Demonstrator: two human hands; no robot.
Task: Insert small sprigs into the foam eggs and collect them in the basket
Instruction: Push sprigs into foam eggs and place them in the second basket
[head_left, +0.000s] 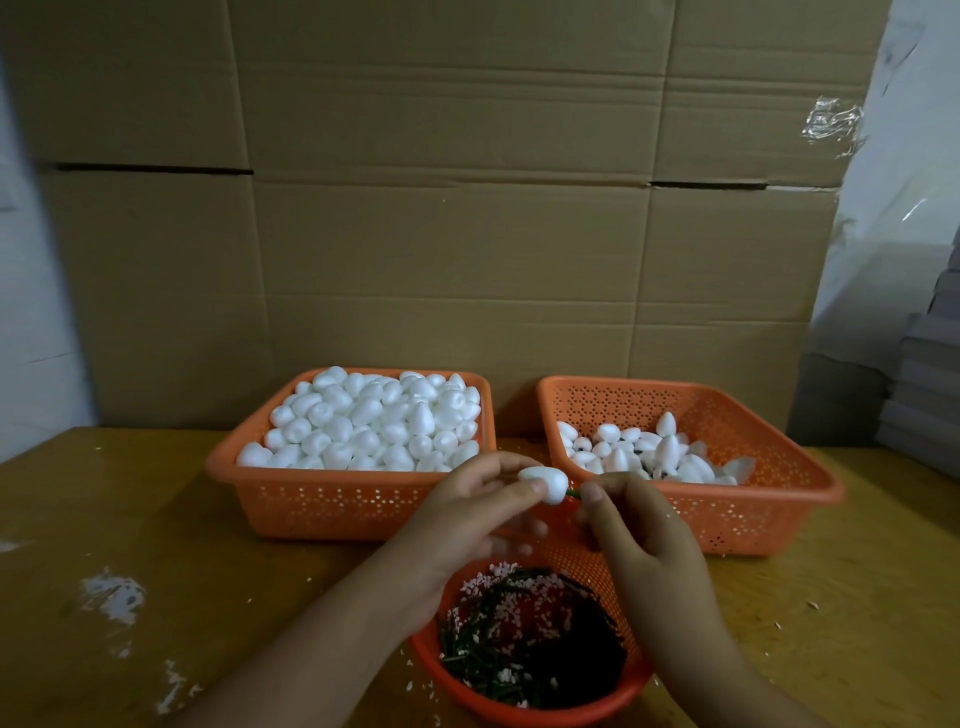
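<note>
Mid-insertion, judging by the pose: left hand (470, 506) pinching a single foam egg (544, 482) between thumb and fingertips, blunt end turned toward the right hand (631, 519), which nips a short green sprig (573, 493) between thumb and forefinger, its tip touching or just entering the egg; how deep, impossible to tell. Both hands raised above the desk (104, 519), between the three baskets, presumably so the egg can be braced against the push rather than crushed. Full orange basket (332, 501) of plain eggs toward the far edge on the left side, within easy reach of the left hand for the next blank. Second orange basket (753, 512) on the right, only partly filled, holding eggs that seem already fitted, green showing among them; placed beside the right hand for a short drop. Round orange bowl (519, 712) of loose green sprigs and foam crumbs at the near edge, directly beneath the hands, likely catching the debris. Flattened cardboard (467, 208) standing behind the baskets. White foam scraps (111, 592) scattered toward the left edge. Light pressure probably called for, foam denting easily.
</note>
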